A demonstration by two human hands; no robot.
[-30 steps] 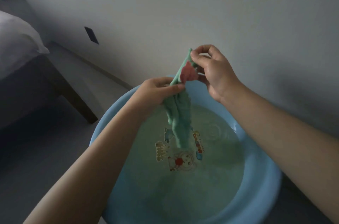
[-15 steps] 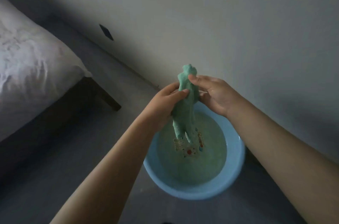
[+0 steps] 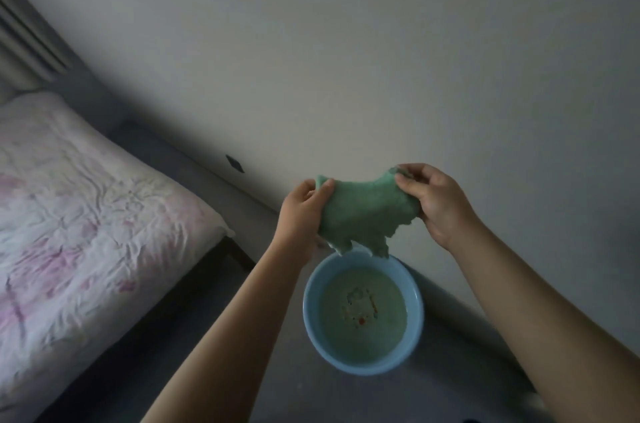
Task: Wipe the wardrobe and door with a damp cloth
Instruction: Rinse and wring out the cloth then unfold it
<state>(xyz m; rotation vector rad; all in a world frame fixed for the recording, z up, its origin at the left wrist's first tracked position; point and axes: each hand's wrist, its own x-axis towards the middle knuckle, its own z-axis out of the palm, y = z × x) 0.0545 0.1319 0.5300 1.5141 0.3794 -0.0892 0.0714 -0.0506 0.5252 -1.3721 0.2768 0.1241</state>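
A green cloth (image 3: 367, 214) hangs spread between both hands, above the far rim of a light blue basin (image 3: 417, 315). My left hand (image 3: 303, 214) pinches its left edge with thumb on top. At the upper right corner my right hand (image 3: 433, 201) grips the cloth between thumb and fingers. The cloth's ragged lower edge dangles just over the basin. Water fills the basin, and a coloured print shows on its bottom. No wardrobe or door is in view.
A bed (image 3: 86, 214) with a wrinkled white and pink sheet fills the left side, its dark frame near the basin. A pale wall (image 3: 381, 59) rises behind, with a small dark plate (image 3: 234, 163) low on it. The floor (image 3: 214, 336) is grey.
The view has risen and pulled back from the basin. The cloth, bunched and hanging lengthwise before, is now lifted clear of the water and stretched open sideways between my hands.
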